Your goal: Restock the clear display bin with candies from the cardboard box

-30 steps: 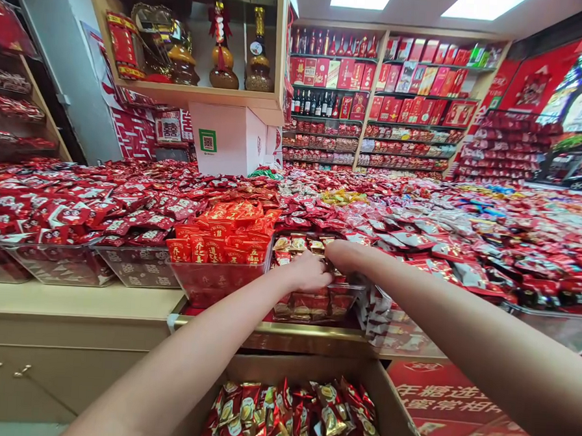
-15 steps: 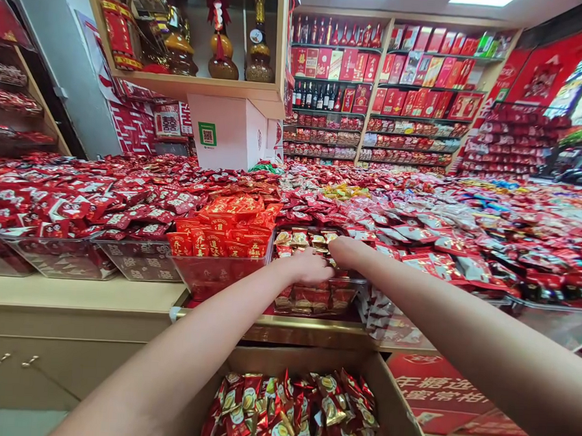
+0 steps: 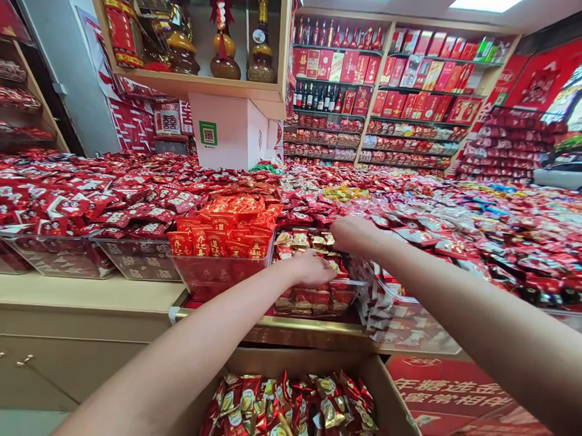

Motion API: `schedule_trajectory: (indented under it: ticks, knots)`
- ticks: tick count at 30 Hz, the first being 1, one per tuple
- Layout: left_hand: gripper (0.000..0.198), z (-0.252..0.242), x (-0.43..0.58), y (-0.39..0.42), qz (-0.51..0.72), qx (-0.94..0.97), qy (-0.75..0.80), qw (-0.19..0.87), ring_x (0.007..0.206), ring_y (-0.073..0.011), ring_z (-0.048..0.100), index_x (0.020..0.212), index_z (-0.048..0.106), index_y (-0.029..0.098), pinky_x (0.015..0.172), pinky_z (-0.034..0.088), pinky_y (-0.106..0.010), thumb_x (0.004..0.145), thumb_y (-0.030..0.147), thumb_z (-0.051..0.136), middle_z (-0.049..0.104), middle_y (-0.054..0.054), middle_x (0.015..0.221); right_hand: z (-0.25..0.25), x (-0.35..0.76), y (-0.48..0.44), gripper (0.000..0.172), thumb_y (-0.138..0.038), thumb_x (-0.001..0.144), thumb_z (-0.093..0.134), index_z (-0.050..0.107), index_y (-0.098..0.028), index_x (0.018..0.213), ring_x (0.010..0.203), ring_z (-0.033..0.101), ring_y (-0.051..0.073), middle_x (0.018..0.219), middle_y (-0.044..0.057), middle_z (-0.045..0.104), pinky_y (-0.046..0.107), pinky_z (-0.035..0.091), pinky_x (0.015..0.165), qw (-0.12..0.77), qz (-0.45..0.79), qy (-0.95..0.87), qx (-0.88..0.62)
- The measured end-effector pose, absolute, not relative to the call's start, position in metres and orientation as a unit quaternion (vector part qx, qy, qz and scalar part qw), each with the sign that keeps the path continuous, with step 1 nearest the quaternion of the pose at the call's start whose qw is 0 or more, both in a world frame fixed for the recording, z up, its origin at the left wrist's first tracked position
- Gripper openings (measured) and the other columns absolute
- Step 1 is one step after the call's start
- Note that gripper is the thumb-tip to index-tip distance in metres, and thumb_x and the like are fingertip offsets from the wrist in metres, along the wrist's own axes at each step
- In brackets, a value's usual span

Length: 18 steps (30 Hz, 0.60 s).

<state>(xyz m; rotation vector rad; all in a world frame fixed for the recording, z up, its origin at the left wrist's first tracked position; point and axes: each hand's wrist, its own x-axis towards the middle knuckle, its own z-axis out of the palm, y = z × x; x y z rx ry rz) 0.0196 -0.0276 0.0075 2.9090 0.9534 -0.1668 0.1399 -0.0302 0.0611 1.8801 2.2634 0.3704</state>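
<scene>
A clear plastic bin (image 3: 350, 293) at the centre of the counter holds small red-and-gold wrapped snack packets (image 3: 299, 239) in rows. My left hand (image 3: 312, 269) is over the front of this bin, back up. Its fingers are curled together among the packets; what they hold, if anything, is hidden. At the bin's right rear side is my right hand (image 3: 351, 235), bent down at the wrist. Its fingers are hidden behind the hand. Below stands an open cardboard box (image 3: 400, 412), full of red-and-gold snack packets (image 3: 280, 432).
To the left, a clear bin (image 3: 219, 276) holds bright red packets. More candy bins (image 3: 137, 262) line the counter. A white box with a QR code (image 3: 220, 133) stands behind, under a display cabinet (image 3: 195, 83). Bottle shelves (image 3: 337, 84) are at the back.
My right hand has shifted slightly, its wrist bending more, and its forearm has dropped a little. My left hand stays in the bin with its fingers slightly more curled. A car has appeared outside.
</scene>
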Motion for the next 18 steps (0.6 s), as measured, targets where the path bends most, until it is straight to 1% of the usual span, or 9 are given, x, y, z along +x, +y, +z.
schedule_trajectory:
  ticks: [3,8,10,13,15,18]
  knots:
    - [0.034,0.007,0.02,-0.027,-0.046,0.944,0.322,0.047,0.097,-0.0194,0.046,0.085,0.059,0.024,0.087,0.028,-0.033,0.08,0.035,0.027,0.06,0.0,0.102,0.073,0.15,-0.029,0.028,-0.015,0.068,0.047,0.062,-0.015,0.092,0.085,0.058,0.024,0.092,0.013,0.063,0.03,0.045,0.066,0.079,0.162,0.755,0.631]
    - [0.038,0.007,0.019,-0.028,-0.038,0.937,0.341,0.057,0.098,-0.021,0.046,0.088,0.06,0.024,0.085,0.032,-0.034,0.08,0.037,0.024,0.06,-0.001,0.101,0.062,0.143,-0.041,0.028,-0.011,0.069,0.043,0.063,-0.012,0.09,0.08,0.059,0.023,0.086,0.015,0.064,0.028,0.045,0.065,0.098,0.141,0.772,0.612]
    - [0.04,0.008,0.019,-0.03,-0.037,0.936,0.346,0.058,0.098,-0.0229,0.046,0.09,0.06,0.023,0.083,0.034,-0.035,0.08,0.038,0.023,0.06,-0.002,0.102,0.053,0.133,-0.048,0.03,-0.011,0.072,0.04,0.063,-0.012,0.092,0.082,0.059,0.023,0.088,0.015,0.063,0.03,0.045,0.067,0.087,0.129,0.776,0.611]
    - [0.043,0.009,0.018,-0.031,-0.027,0.936,0.347,0.057,0.099,-0.0253,0.045,0.096,0.059,0.022,0.081,0.036,-0.036,0.08,0.041,0.024,0.057,-0.004,0.107,0.043,0.119,-0.05,0.032,-0.011,0.075,0.037,0.061,-0.012,0.097,0.091,0.056,0.024,0.096,0.015,0.061,0.032,0.044,0.073,0.076,0.092,0.767,0.631]
    - [0.042,0.009,0.018,-0.032,-0.019,0.937,0.343,0.056,0.101,-0.0248,0.045,0.101,0.057,0.023,0.083,0.036,-0.035,0.079,0.042,0.026,0.055,-0.003,0.111,0.037,0.114,-0.045,0.033,-0.011,0.076,0.037,0.059,-0.011,0.101,0.093,0.055,0.024,0.1,0.016,0.06,0.033,0.044,0.074,0.088,0.062,0.75,0.653]
    - [0.04,0.007,0.018,-0.03,-0.012,0.939,0.339,0.056,0.104,-0.023,0.044,0.104,0.055,0.024,0.086,0.034,-0.033,0.079,0.04,0.028,0.054,-0.001,0.113,0.026,0.113,-0.033,0.033,-0.012,0.077,0.037,0.058,-0.008,0.102,0.092,0.056,0.025,0.1,0.018,0.059,0.033,0.045,0.072,0.1,0.047,0.733,0.672]
